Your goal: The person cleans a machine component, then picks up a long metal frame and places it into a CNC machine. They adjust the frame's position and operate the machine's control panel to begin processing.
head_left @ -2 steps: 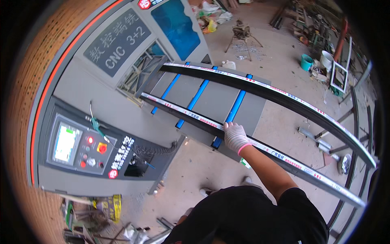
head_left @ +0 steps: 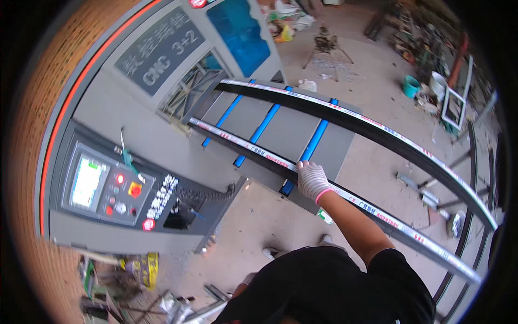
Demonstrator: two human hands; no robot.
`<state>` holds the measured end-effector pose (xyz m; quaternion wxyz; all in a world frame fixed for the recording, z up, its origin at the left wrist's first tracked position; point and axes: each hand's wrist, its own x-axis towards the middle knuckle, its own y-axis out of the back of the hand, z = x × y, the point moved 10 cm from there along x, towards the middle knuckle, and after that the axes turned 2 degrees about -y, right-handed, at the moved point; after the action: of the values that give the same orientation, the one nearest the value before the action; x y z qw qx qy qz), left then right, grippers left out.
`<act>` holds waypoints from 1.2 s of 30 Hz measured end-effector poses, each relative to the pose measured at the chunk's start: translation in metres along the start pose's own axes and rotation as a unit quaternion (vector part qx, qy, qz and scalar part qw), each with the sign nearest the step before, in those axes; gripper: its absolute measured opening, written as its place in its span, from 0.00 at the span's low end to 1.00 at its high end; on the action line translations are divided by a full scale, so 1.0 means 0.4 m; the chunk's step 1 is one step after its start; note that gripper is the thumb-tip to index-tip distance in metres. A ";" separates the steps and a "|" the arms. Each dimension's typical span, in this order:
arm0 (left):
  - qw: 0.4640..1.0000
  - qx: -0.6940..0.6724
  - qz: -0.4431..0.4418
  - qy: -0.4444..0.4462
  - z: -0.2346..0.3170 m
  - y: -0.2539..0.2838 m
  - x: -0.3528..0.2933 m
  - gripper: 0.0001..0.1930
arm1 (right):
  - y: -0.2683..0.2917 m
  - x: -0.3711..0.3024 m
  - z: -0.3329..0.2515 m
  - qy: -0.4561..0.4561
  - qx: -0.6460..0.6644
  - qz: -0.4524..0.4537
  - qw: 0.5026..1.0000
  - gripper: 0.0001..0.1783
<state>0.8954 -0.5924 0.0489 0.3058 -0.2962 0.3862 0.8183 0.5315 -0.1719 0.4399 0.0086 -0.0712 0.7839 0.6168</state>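
My right hand (head_left: 314,182), in a striped knitted glove with a pink cuff, is closed over the near long black metal profile (head_left: 237,144). White film with coloured print covers the top of that profile. A second black profile (head_left: 367,125) with similar film lies farther off and is untouched. Both rest across the blue rollers (head_left: 264,128) of a grey feed table (head_left: 288,129), their left ends close to the opening of a grey machine (head_left: 132,110). My left hand is out of view; only a bit of skin shows beside my dark shirt at the lower edge.
On the machine's front are a control panel (head_left: 102,183) with a lit screen, a teal air gun (head_left: 128,160) and a coiled black hose (head_left: 208,194). A metal rack (head_left: 467,216) stands at the right. Buckets (head_left: 411,86) and scrap lie at the back right; more scrap is at lower left.
The whole view has shifted slightly. My right hand keeps its place on the near profile, and neither profile has clearly moved on the rollers.
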 end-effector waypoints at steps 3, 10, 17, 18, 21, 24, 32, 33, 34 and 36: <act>0.995 0.057 0.068 0.046 0.097 0.038 -0.059 0.20 | 0.003 0.019 0.001 0.013 0.034 -0.039 0.999 0.23; 0.979 -0.109 0.122 0.125 0.171 -0.008 -0.198 0.24 | 0.004 0.021 0.000 0.028 0.041 -0.049 0.998 0.24; 0.972 -0.014 -0.013 0.236 0.011 -0.226 -0.219 0.25 | 0.014 -0.004 0.002 0.049 0.028 0.020 0.998 0.26; 0.973 -0.022 0.012 0.229 0.005 -0.229 -0.210 0.25 | 0.018 -0.011 0.005 0.056 0.036 0.033 0.997 0.26; 0.969 -0.051 0.082 0.228 -0.003 -0.221 -0.187 0.24 | 0.094 -0.045 -0.018 0.124 0.107 0.122 0.979 0.21; 0.970 -0.070 0.127 0.195 0.036 -0.202 -0.151 0.26 | 0.255 -0.086 -0.100 0.238 0.246 0.162 0.926 0.11; 0.964 -0.120 0.118 0.204 0.151 -0.227 -0.113 0.23 | 0.786 -0.578 -0.417 0.577 0.399 0.090 0.707 0.08; 0.965 -0.113 0.127 0.201 0.156 -0.234 -0.113 0.23 | 0.809 -0.608 -0.451 0.589 0.392 0.087 0.702 0.04; 0.965 -0.100 0.128 0.205 0.156 -0.246 -0.114 0.23 | 0.835 -0.653 -0.480 0.627 0.396 0.069 0.667 0.01; 0.961 -0.134 0.128 0.204 0.147 -0.281 -0.113 0.22 | 0.860 -0.673 -0.515 0.727 0.385 0.030 0.568 0.08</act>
<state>0.9916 -0.4989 0.0616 0.0702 -0.4435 0.3618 0.8170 0.7712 -0.2653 0.8485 -0.5558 -0.4619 0.6912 -0.0029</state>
